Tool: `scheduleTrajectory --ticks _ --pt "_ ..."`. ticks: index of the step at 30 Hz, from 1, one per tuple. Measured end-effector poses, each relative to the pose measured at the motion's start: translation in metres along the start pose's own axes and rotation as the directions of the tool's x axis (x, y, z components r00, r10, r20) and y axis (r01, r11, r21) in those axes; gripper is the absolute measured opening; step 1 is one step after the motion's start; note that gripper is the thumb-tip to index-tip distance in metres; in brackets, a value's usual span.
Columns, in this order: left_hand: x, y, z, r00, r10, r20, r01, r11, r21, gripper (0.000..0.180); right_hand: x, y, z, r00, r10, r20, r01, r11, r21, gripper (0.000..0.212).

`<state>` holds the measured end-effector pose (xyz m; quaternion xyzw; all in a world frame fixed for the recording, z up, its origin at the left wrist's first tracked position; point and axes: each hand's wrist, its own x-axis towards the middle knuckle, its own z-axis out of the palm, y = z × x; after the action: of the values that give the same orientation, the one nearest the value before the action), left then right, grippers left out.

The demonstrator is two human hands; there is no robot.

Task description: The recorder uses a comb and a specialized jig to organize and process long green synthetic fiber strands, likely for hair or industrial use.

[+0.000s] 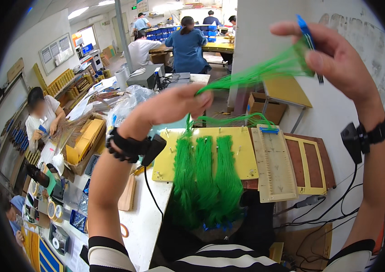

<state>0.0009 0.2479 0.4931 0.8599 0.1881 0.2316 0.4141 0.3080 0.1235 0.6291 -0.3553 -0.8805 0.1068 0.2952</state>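
Note:
My left hand (181, 105) is closed around a bundle of thin green wires (256, 71). The wires are stretched up to the right and fan out toward my raised right hand (337, 61). That hand pinches their far end with the thumb and bent fingers, the index finger reaching out left. A slim blue and dark strip (307, 34) sits in its fingers; its exact kind is unclear. Below, three thick hanks of green wire (206, 158) hang over a yellow pegged board (161, 164). Another green strand runs to a blue piece on a cream slotted fixture (277, 170).
A brown board with a yellow frame (308, 158) lies right of the fixture. On the left, a white table (142, 226) carries a wooden block (127, 194), plastic bags (131, 102), tape rolls and bins. Co-workers sit at the left and far back. Black cables (337, 204) hang at right.

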Motion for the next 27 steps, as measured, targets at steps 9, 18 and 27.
scheduleTrajectory --ticks 9,18,27 --pt "0.006 0.058 0.004 0.954 0.178 0.242 -0.208 0.972 0.107 0.034 -0.076 0.028 0.082 0.963 -0.260 -0.066 0.243 0.740 0.627 0.042" --pt "0.037 -0.229 -0.043 0.954 -0.299 0.031 0.300 0.954 -0.010 0.037 -0.187 0.068 0.127 0.831 0.543 0.124 -0.549 0.762 0.345 0.014" --pt "0.077 -0.290 -0.039 0.878 -0.472 0.079 0.371 0.776 0.510 0.046 -0.159 0.109 0.133 0.841 0.298 0.451 -0.433 0.872 0.230 0.016"
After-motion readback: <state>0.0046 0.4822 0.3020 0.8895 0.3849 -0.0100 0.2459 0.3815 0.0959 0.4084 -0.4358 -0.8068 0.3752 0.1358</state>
